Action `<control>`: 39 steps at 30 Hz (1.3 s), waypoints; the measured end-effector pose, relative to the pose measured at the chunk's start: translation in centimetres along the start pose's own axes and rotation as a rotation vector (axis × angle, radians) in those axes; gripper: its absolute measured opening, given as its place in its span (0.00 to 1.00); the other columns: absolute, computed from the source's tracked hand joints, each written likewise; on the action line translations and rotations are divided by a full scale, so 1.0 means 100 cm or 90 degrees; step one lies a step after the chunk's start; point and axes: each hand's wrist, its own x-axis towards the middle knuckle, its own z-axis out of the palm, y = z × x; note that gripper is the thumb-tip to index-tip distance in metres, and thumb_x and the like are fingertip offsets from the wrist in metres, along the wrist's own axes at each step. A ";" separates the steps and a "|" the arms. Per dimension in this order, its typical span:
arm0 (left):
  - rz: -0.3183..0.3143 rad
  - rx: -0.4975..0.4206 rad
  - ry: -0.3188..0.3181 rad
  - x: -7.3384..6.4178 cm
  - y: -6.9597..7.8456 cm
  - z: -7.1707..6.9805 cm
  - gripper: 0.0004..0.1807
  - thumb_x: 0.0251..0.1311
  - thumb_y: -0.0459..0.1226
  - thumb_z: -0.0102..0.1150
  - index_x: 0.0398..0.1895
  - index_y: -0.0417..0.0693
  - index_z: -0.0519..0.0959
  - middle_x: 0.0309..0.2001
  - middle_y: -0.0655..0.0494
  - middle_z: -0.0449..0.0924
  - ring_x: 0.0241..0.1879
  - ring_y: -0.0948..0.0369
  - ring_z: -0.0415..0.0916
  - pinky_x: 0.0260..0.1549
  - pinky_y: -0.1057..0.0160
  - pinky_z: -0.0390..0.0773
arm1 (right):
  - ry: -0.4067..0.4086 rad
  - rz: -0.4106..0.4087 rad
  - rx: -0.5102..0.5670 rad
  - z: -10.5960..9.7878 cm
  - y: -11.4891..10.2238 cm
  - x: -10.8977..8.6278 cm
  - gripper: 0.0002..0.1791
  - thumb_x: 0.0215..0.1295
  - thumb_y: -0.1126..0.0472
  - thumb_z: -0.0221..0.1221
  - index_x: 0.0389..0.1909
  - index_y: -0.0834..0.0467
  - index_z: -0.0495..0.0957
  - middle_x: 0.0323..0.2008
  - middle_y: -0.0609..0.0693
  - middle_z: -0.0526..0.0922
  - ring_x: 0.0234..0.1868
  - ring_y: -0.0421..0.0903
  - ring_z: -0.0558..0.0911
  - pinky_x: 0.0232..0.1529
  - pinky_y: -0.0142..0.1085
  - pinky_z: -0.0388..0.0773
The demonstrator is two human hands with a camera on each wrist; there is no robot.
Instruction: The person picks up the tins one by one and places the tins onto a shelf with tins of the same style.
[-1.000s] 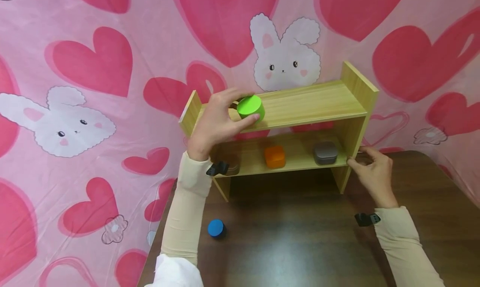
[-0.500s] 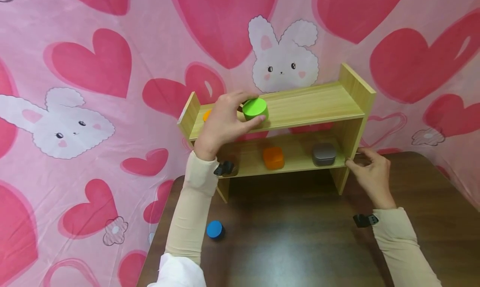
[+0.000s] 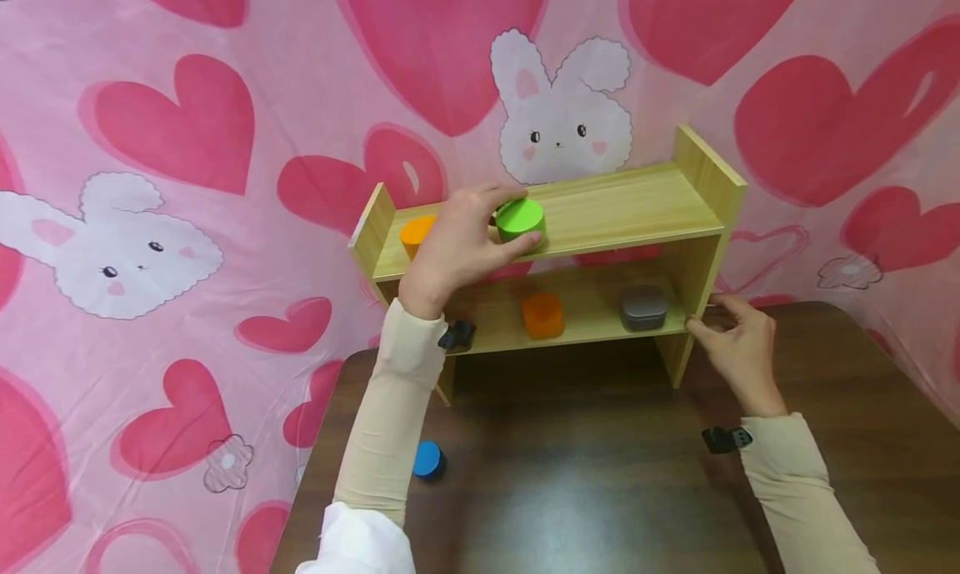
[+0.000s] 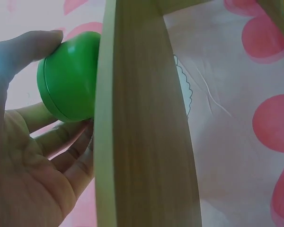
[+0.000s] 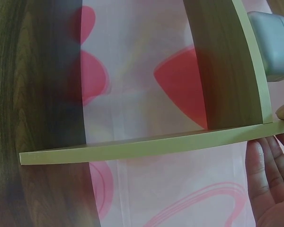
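Observation:
My left hand (image 3: 461, 245) pinches a round green tin (image 3: 522, 217) between thumb and fingers at the front of the wooden rack's top shelf (image 3: 622, 207). In the left wrist view the green tin (image 4: 73, 78) has its base right against the shelf board (image 4: 146, 118). At the rack's right end, my right hand (image 3: 738, 345) grips the side panel near the lower shelf. The right wrist view has the thumb on one side of that panel (image 5: 146, 143) and the fingers (image 5: 258, 170) on the other. Left of the green tin stands a round orange tin (image 3: 415, 234), partly behind my left hand.
On the lower shelf are a square orange tin (image 3: 543, 316) and a grey tin (image 3: 643, 307); my left wrist covers that shelf's left end. A round blue tin (image 3: 429, 460) stands on the dark table (image 3: 600, 474). A pink printed cloth (image 3: 315, 74) hangs behind the rack.
My left hand has shifted right along the top shelf with the green tin, uncovering the round orange tin. My right hand keeps its hold on the side panel.

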 end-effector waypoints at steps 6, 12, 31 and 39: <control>-0.008 -0.001 -0.015 0.004 -0.001 0.005 0.29 0.63 0.49 0.70 0.63 0.44 0.81 0.54 0.51 0.86 0.42 0.58 0.75 0.39 0.64 0.79 | -0.001 0.001 -0.003 0.001 0.000 0.000 0.13 0.54 0.72 0.70 0.42 0.70 0.86 0.25 0.14 0.77 0.24 0.15 0.77 0.29 0.12 0.73; -0.020 -0.015 -0.016 0.005 -0.003 0.007 0.28 0.64 0.49 0.69 0.63 0.45 0.81 0.50 0.53 0.86 0.38 0.59 0.74 0.35 0.65 0.77 | -0.001 0.005 -0.004 0.001 0.003 0.001 0.14 0.54 0.71 0.70 0.42 0.69 0.87 0.25 0.15 0.78 0.25 0.15 0.78 0.30 0.11 0.74; 0.030 -0.004 0.069 -0.008 0.003 -0.003 0.29 0.62 0.51 0.69 0.64 0.47 0.82 0.61 0.52 0.84 0.57 0.55 0.80 0.58 0.58 0.82 | 0.001 -0.006 0.002 0.001 0.004 0.001 0.13 0.53 0.72 0.69 0.41 0.70 0.86 0.26 0.14 0.77 0.25 0.14 0.77 0.29 0.12 0.73; 0.066 0.004 0.166 -0.027 0.011 -0.011 0.29 0.62 0.47 0.70 0.64 0.44 0.81 0.60 0.50 0.84 0.62 0.54 0.80 0.66 0.58 0.78 | 0.009 -0.018 0.009 0.001 0.004 0.001 0.13 0.53 0.74 0.69 0.41 0.71 0.86 0.27 0.12 0.77 0.23 0.14 0.77 0.27 0.12 0.73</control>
